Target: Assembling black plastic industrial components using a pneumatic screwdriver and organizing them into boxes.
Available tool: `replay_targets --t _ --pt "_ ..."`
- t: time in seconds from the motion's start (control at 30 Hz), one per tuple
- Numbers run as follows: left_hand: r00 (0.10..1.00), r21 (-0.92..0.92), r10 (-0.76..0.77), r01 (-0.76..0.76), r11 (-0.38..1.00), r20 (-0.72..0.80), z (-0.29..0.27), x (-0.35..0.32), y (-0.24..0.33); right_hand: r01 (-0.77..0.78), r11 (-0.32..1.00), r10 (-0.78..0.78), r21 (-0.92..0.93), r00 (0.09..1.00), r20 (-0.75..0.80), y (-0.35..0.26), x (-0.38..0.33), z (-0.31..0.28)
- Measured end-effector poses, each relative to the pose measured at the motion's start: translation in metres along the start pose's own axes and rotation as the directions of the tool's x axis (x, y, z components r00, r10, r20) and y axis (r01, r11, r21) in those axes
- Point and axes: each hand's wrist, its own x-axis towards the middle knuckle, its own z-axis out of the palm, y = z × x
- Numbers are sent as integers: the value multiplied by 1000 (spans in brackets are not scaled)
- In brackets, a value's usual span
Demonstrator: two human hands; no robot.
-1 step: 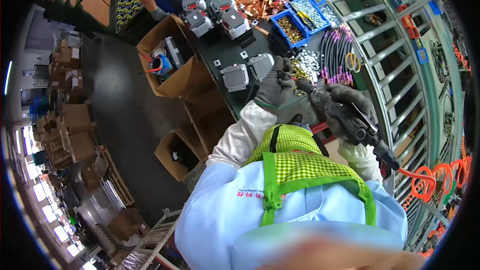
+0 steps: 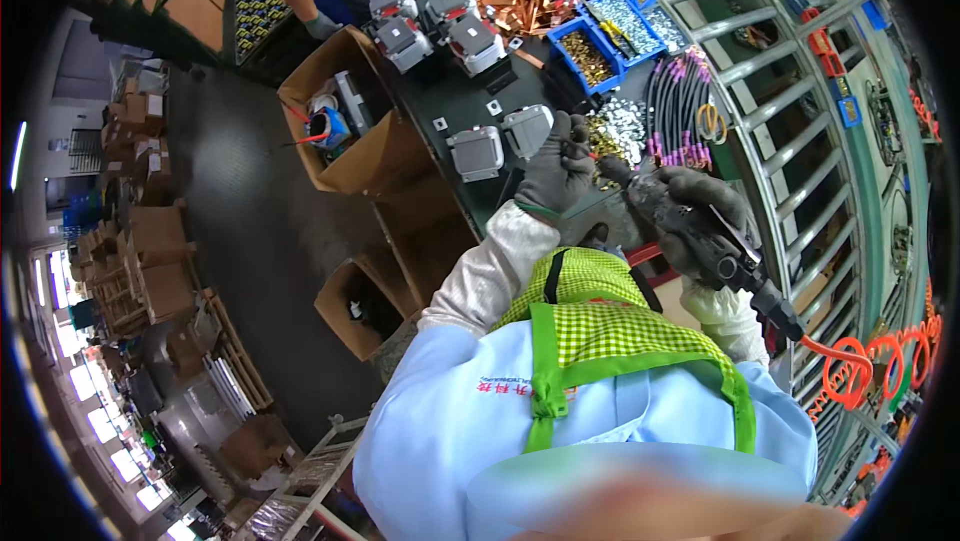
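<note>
My right hand (image 2: 705, 203), in a dark grey glove, is wrapped round a black air-powered tool (image 2: 742, 273). Its nose points left toward my other hand, and an orange coiled hose (image 2: 845, 369) runs from its rear end. My left hand (image 2: 556, 173), gloved too, has its fingers curled together at the bench edge; what they pinch is too small and hidden to name. Just beyond them are two grey box-shaped units (image 2: 475, 154). A pile of silvery and brass-coloured small hardware (image 2: 622, 129) lies between and beyond my hands, beside black cables (image 2: 675, 111) with purple ends.
Farther along the dark bench stand several more grey units (image 2: 470, 43), copper strips (image 2: 520, 6) and blue bins (image 2: 585, 56) of fasteners. A metal roller conveyor (image 2: 785, 121) runs along the right. Open cardboard boxes (image 2: 375, 166) stand left; a co-worker's gloved hand (image 2: 322, 27) is at far left.
</note>
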Motion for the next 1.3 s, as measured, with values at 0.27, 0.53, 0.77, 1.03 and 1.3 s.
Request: replay_targets --t 0.27,0.53,0.77,1.03,1.3 --pt "989 57 118 -113 992 -94 -8 13 -4 -72 997 73 27 997 -26 31 -3 -6" --pt "987 172 131 -113 979 -94 -23 34 0 -215 976 214 21 976 49 60 -3 -37" --pt "957 857 179 111 503 -230 -21 104 30 92 994 -79 -62 980 180 97 19 -80" --pt "657 213 711 754 -622 -251 -6 247 97 -99 995 99 -10 994 36 106 37 -128" --pt "637 495 765 697 -518 -95 -34 243 103 -123 972 124 -199 992 -6 104 53 -149"
